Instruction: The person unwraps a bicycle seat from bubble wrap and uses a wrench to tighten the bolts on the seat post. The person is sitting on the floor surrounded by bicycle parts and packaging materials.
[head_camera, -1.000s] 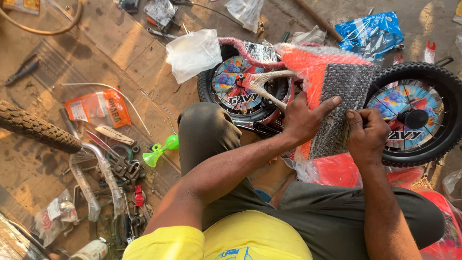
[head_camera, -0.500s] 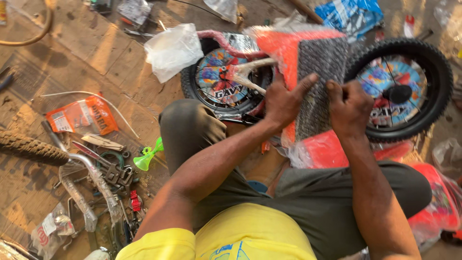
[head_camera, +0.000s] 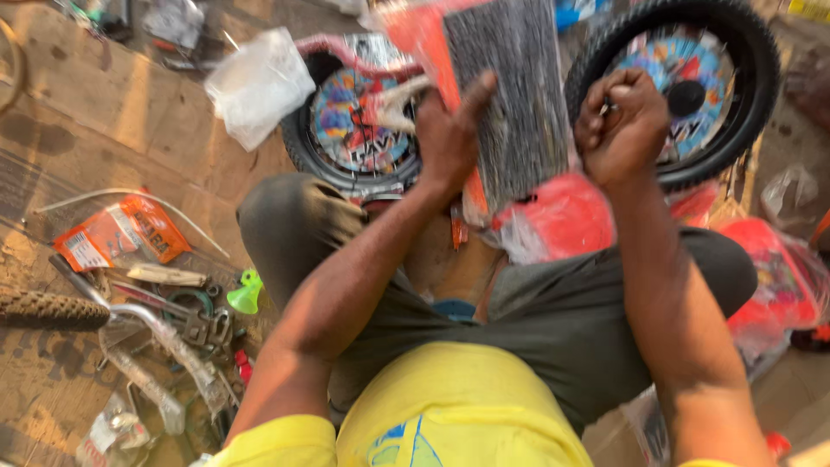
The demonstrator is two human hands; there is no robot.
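Black mesh panel (head_camera: 510,95) — left hand (head_camera: 450,134) gripping | right hand (head_camera: 624,117) fisted beside

Padded cover (head_camera: 510,95): dark grey, speckled with fine light flecks. Frame part (head_camera: 415,35) beneath it: bright orange-red. Left wheel disc (head_camera: 350,130): multicolour print of blue, orange, red, yellow. Right wheel disc (head_camera: 666,78): same blue-orange print, black hub; tyre (head_camera: 752,78) black. Plastic-wrapped part (head_camera: 562,216): glossy red under clear film. Shirt (head_camera: 458,415): yellow, small blue mark. Trousers (head_camera: 553,320): dark olive-grey. Packet (head_camera: 121,233) on floor: orange with white label. Small plastic piece (head_camera: 246,294): neon green. Knobbly tyre (head_camera: 52,310): tan-brown. Bag (head_camera: 258,82): translucent white.
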